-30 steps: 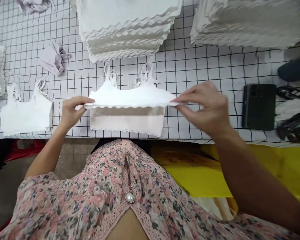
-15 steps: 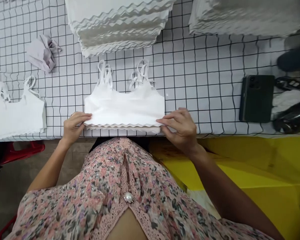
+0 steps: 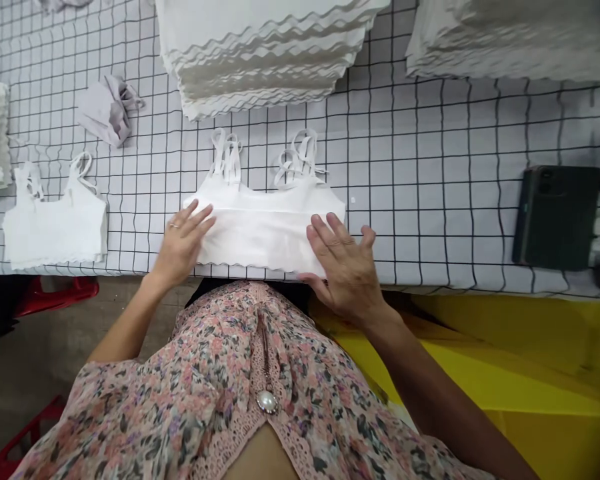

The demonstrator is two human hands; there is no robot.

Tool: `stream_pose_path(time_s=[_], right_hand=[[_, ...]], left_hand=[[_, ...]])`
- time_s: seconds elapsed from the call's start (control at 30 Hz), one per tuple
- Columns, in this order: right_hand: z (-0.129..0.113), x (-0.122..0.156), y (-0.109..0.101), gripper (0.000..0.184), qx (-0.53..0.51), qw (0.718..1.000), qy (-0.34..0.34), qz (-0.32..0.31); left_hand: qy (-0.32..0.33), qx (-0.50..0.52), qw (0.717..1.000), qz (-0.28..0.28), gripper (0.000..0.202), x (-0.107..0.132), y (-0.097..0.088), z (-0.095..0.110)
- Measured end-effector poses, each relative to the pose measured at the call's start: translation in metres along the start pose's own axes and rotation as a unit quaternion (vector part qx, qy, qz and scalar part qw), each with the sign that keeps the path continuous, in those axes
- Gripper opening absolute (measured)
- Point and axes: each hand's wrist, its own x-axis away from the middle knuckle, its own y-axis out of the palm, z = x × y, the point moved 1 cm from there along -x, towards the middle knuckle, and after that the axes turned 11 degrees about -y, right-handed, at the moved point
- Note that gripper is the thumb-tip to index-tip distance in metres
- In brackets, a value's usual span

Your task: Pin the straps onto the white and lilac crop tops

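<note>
A white strappy crop top point(image 3: 260, 233) lies flat near the table's front edge, with its thin looped straps pointing away from me and its wavy hem towards me. A straight line crosses its front below the neckline, and the panel under it looks faintly pinker. My left hand point(image 3: 180, 243) rests on the left side of the top, fingers stretched and apart. On the right side lies my right hand point(image 3: 343, 267), palm down with fingers spread. Neither hand grips anything.
Further left is a similar white top point(image 3: 55, 230), apparently stacked. Tall piles of white wavy-edged fabric point(image 3: 270, 60) and more white pieces point(image 3: 510, 47) stand at the back. A crumpled greyish cloth point(image 3: 107, 110), a dark phone point(image 3: 557, 217), a red stool point(image 3: 55, 297) and yellow bins point(image 3: 480, 373) also show.
Both hands have let go of the hem's corners and now lie flat, further up on the top. The line across its front is new, and the layered hem edges no longer show. The view has shifted.
</note>
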Motion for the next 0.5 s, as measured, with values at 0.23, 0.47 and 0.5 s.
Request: stream_pose_path(time_s=[0.23,0.47,0.5], right_hand=[[-0.004,0.001,0.027,0.087,0.03,0.997,0.014,-0.074],[-0.003,0.0,0.03,0.089,0.062,0.997,-0.003,-0.05],[-0.003,-0.001,0.03,0.09,0.066,0.997,-0.006,-0.047]], left_hand=[[-0.035,0.015,0.997,0.072,0.037,-0.044,0.018,-0.015],[-0.249,0.19,0.95,-0.01,0.016,-0.176,0.001,-0.032],[-0.264,0.198,0.943,-0.028,0.022,-0.189,0.004,-0.031]])
